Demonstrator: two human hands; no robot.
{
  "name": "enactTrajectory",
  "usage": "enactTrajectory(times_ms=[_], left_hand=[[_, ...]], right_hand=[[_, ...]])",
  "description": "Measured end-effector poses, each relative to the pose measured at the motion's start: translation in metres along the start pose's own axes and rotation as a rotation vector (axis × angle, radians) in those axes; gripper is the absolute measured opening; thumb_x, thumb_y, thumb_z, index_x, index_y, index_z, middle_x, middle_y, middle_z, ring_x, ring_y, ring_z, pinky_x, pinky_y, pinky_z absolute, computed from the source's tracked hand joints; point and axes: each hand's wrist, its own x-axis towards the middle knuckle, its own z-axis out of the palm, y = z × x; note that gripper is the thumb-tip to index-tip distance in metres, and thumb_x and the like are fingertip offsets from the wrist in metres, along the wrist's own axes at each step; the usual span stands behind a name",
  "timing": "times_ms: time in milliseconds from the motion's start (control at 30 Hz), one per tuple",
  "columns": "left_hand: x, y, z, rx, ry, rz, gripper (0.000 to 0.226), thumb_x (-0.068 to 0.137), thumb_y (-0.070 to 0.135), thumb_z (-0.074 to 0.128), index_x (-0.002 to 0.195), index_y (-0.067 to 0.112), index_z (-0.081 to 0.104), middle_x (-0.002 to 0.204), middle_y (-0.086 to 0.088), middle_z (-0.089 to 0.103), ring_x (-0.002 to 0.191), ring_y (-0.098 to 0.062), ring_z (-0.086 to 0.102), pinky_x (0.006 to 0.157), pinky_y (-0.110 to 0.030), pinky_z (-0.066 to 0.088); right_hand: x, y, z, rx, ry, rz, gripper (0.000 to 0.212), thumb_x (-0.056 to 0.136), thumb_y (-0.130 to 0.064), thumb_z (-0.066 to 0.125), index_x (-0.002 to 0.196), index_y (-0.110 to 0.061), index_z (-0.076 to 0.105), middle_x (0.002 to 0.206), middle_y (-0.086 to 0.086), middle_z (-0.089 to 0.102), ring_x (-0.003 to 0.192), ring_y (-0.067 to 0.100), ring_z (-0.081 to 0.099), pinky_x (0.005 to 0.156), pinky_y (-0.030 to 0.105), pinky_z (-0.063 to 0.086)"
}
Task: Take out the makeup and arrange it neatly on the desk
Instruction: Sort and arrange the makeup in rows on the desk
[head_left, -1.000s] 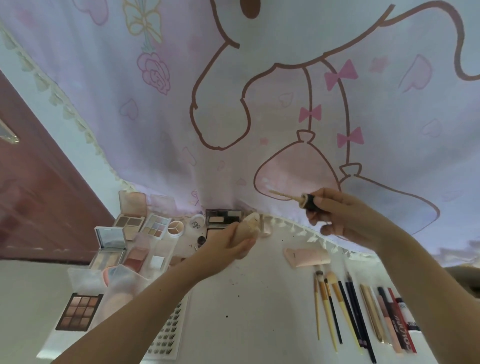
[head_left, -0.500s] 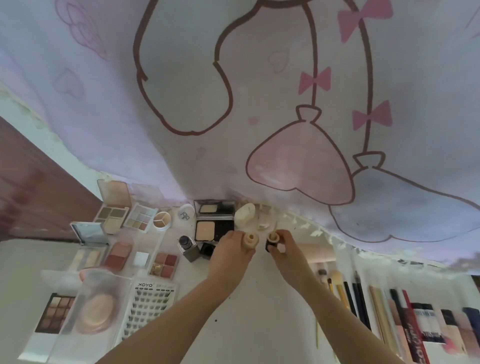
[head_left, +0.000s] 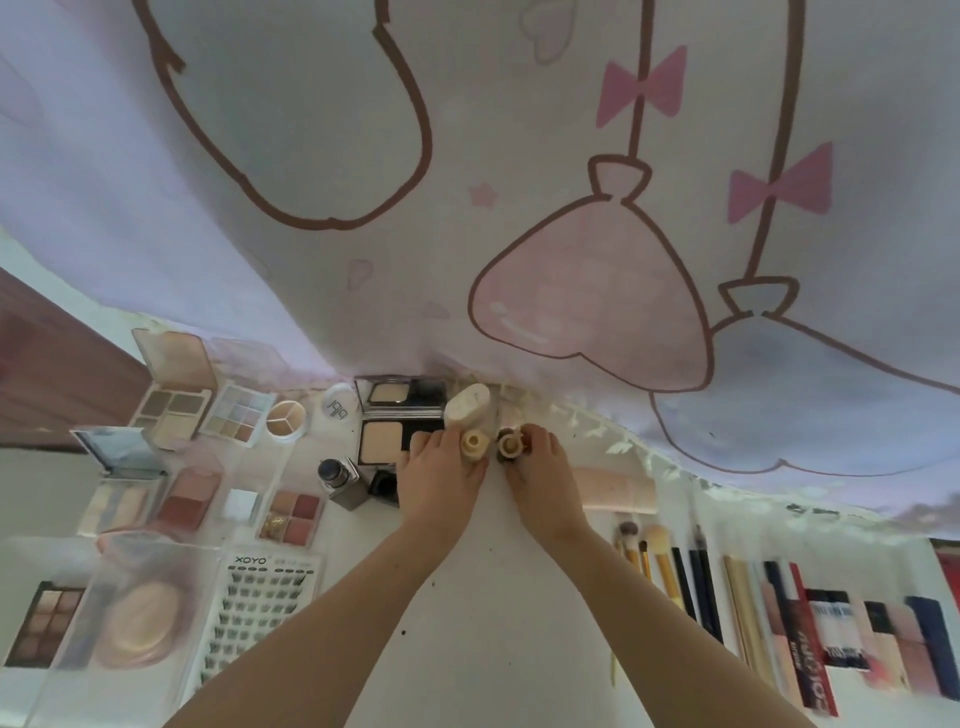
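Note:
On the white desk (head_left: 483, 613), my left hand (head_left: 439, 480) grips a small beige bottle (head_left: 474, 444) standing upright with its mouth showing. Right beside it, my right hand (head_left: 540, 473) holds the bottle's dark cap with its wand (head_left: 509, 444), the cap end facing up. The two pieces are almost touching. A taller cream bottle (head_left: 467, 405) stands just behind them, next to an open black powder compact (head_left: 395, 421).
Open eyeshadow and blush palettes (head_left: 176, 410) fill the left side, with a lash tray (head_left: 260, 613) and a small dark-capped glass bottle (head_left: 340, 480). Brushes, pencils and lipsticks (head_left: 727, 597) lie in a row at the right. A printed curtain (head_left: 519, 182) hangs over the desk's far edge.
My right hand brought the wand and cap down from mid-air to beside the bottle. My left hand lowered the bottle to the desk. The camera tilted down.

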Motion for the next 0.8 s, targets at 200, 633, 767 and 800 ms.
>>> enactTrajectory(times_ms=[200, 633, 767, 800], left_hand=[[-0.022, 0.005, -0.013, -0.124, 0.044, -0.063, 0.046, 0.084, 0.038, 0.064, 0.12, 0.013, 0.051, 0.115, -0.001, 0.055, 0.111, -0.022, 0.046, 0.094, -0.032, 0.036], [-0.075, 0.064, 0.015, -0.171, -0.059, 0.412, 0.045, 0.089, 0.013, 0.055, 0.133, 0.013, 0.045, 0.132, -0.002, 0.049, 0.124, -0.018, 0.045, 0.106, -0.026, 0.034], [-0.067, 0.061, 0.003, 0.14, -0.037, 0.635, 0.064, 0.092, 0.03, 0.054, 0.147, 0.015, 0.026, 0.151, -0.004, 0.033, 0.141, -0.024, 0.027, 0.117, -0.046, 0.018], [-0.065, 0.059, -0.003, 0.153, -0.052, 0.655, 0.062, 0.093, 0.035, 0.051, 0.148, 0.016, 0.026, 0.147, -0.003, 0.039, 0.138, -0.024, 0.033, 0.116, -0.045, 0.019]], right_hand=[[-0.01, 0.04, -0.068, -0.274, -0.015, -0.069, 0.034, 0.091, -0.012, 0.051, 0.125, -0.019, 0.052, 0.13, 0.0, 0.05, 0.12, 0.018, 0.048, 0.099, 0.027, 0.039], [-0.015, 0.044, -0.106, -0.598, -0.276, -0.093, 0.023, 0.095, -0.021, 0.049, 0.115, -0.01, 0.054, 0.115, 0.008, 0.052, 0.104, 0.023, 0.053, 0.088, 0.031, 0.046], [-0.035, 0.01, -0.124, -0.25, -0.38, -0.132, 0.024, 0.093, -0.033, 0.053, 0.102, -0.013, 0.063, 0.095, 0.0, 0.063, 0.078, 0.009, 0.061, 0.068, 0.016, 0.045], [-0.04, 0.003, -0.128, -0.128, -0.404, -0.09, 0.024, 0.094, -0.035, 0.052, 0.097, -0.014, 0.064, 0.085, -0.002, 0.065, 0.066, 0.005, 0.061, 0.06, 0.014, 0.045]])
